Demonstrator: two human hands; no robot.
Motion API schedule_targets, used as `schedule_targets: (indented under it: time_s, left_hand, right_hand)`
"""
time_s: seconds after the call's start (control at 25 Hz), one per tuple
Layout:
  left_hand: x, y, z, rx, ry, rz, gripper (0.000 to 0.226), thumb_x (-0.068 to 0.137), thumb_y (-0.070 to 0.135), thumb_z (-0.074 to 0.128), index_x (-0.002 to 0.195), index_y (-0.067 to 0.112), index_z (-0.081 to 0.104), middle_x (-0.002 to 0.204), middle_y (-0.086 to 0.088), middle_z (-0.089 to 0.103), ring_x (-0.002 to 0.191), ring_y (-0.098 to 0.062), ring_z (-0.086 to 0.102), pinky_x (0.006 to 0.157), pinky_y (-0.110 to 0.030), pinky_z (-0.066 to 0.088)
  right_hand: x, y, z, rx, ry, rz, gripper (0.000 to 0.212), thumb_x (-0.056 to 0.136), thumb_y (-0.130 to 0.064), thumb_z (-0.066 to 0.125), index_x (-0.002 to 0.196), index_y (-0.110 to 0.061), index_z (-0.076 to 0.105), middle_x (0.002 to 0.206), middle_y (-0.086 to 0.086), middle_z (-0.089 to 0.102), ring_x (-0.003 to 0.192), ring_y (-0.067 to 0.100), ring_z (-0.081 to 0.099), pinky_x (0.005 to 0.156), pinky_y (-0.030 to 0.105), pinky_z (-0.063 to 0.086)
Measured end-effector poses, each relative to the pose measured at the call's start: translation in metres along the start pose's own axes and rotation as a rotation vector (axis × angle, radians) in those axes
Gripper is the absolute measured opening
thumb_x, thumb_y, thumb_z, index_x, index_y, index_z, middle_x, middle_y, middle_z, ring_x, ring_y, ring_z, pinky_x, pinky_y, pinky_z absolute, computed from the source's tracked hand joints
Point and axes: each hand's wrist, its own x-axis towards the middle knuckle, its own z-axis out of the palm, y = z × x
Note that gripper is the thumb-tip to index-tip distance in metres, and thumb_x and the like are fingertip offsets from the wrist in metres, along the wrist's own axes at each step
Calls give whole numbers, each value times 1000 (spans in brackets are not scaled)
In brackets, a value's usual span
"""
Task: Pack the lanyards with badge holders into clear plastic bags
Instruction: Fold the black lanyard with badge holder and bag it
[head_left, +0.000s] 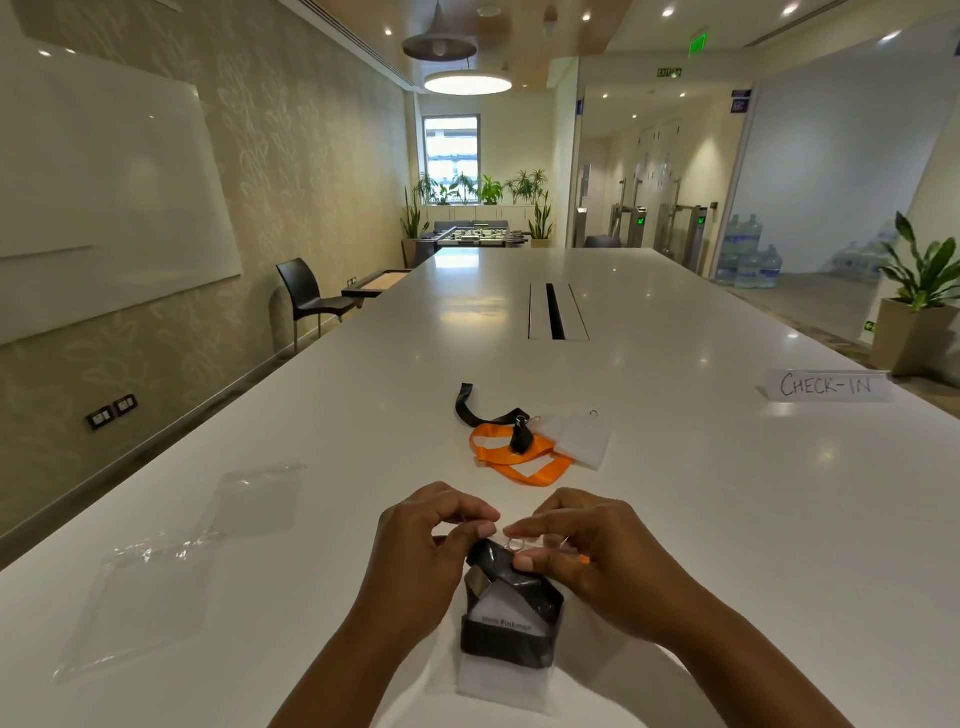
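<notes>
A wrapped black lanyard (511, 574) binds its badge holder (506, 613), nearest. Beyond, an orange lanyard (524, 465) and loose black lanyard (467, 410) overlap beside frosted holders (582, 441); clear bags (260, 501) lie left.

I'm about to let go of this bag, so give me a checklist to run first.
1. Black lanyard inside clear bag: ok.
2. Left hand and right hand pinch the bag mouth: ok.
3. Mouth sealed: cannot tell.
4. Spare bags on the table, to the left: ok.
5. Orange lanyard ahead packed: not ok.
</notes>
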Motion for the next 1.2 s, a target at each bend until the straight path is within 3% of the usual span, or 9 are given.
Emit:
schedule_targets:
  time_s: [0.28, 0.44, 0.56, 0.64, 0.72, 0.8, 0.92, 1.04, 1.2]
  left_hand:
    - [-4, 2, 8, 59, 69, 47, 30, 85, 12, 70, 76, 39, 61, 83, 22, 61, 91, 15, 55, 68, 1, 44]
    - [-4, 1, 9, 44, 116, 39, 34, 86, 10, 68, 76, 41, 59, 83, 21, 61, 91, 13, 56, 68, 2, 43]
    - [-2, -1, 3, -4, 161, 11, 31, 87, 8, 67, 78, 38, 61, 84, 20, 65, 89, 9, 59, 69, 0, 45]
    - [-1, -1, -1, -16, 109, 23, 25, 88, 17, 65, 80, 40, 61, 87, 21, 65, 89, 7, 60, 71, -2, 47]
    - [0, 0, -3, -34, -17, 17, 8, 85, 36, 59, 81, 42, 61, 91, 19, 64, 92, 2, 61, 72, -8, 51]
    - [0, 0, -4, -22, -149, -15, 4, 83, 42, 59, 80, 43, 62, 93, 21, 64, 94, 3, 60, 69, -9, 52]
    - [-2, -5, -3, 56, -236, -53, 18, 87, 28, 67, 79, 43, 64, 88, 25, 65, 92, 12, 57, 68, -3, 48]
    - [0, -7, -4, 19, -223, -135, 19, 87, 23, 69, 78, 40, 70, 81, 23, 70, 87, 10, 61, 67, -7, 48]
    - [2, -9, -8, -162, -203, -290, 22, 88, 17, 69, 85, 37, 76, 82, 19, 72, 82, -2, 69, 65, -14, 54]
  right_hand:
    - [0, 2, -3, 17, -46, 74, 19, 78, -41, 71, 88, -26, 76, 84, -11, 68, 78, 9, 65, 75, 27, 58]
    - [-2, 3, -3, 16, -67, 65, 21, 81, -44, 68, 92, -28, 75, 88, -15, 68, 82, 6, 64, 75, 25, 57]
    - [-1, 4, -4, 78, -63, 83, 18, 85, -36, 68, 103, -32, 73, 95, -18, 71, 88, 0, 65, 78, 19, 56]
    - [-1, 5, -3, 73, -2, 118, 14, 87, -31, 67, 98, -30, 75, 90, -17, 71, 83, 5, 65, 80, 21, 56]
    - [0, 4, -2, 44, 31, 134, 10, 87, -31, 67, 92, -30, 76, 86, -18, 69, 82, 7, 64, 79, 20, 55]
    - [0, 3, -1, 31, 51, 141, 7, 88, -31, 66, 88, -33, 73, 86, -20, 66, 83, 6, 63, 78, 17, 53]
    - [-2, 0, 0, 22, 62, 134, 6, 89, -31, 66, 86, -34, 69, 88, -18, 66, 84, 5, 63, 77, 18, 54]
    - [-3, -4, -1, 83, 98, 132, 6, 87, -31, 69, 92, -33, 68, 87, -13, 69, 83, 5, 66, 80, 23, 57]
    - [-3, -10, -7, 239, 73, 209, 36, 84, -21, 73, 111, -34, 52, 84, -2, 71, 78, 12, 70, 81, 31, 59]
